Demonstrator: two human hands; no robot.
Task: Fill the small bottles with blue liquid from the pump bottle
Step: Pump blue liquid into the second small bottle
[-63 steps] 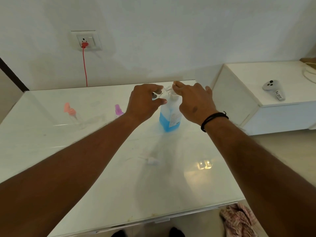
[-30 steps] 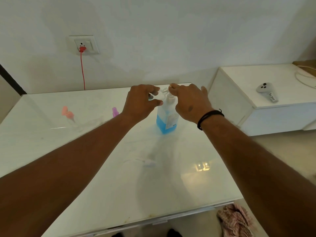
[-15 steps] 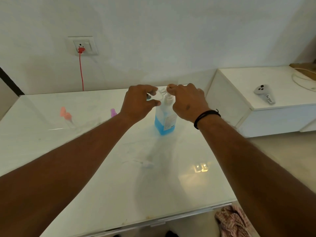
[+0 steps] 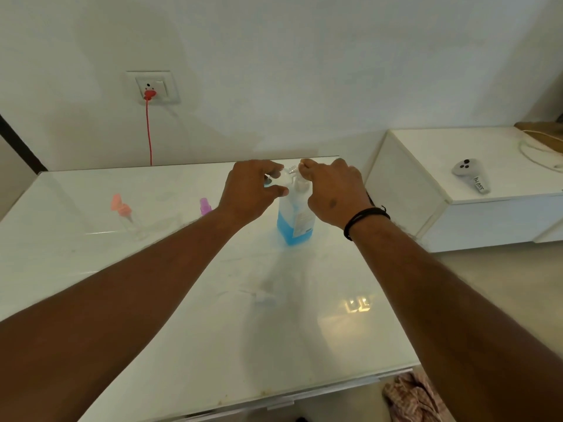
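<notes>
We hold a small clear bottle (image 4: pixel 281 178) in our left hand (image 4: pixel 249 190), fingers and thumb curled round it, right at the spout so the blue liquid should land inside; the pump bottle (image 4: pixel 294 220) stands on the white table (image 4: pixel 182 315). Our right hand (image 4: pixel 332 193) rests on the pump head, fingers bent over it, both forearms stretched forward.
</notes>
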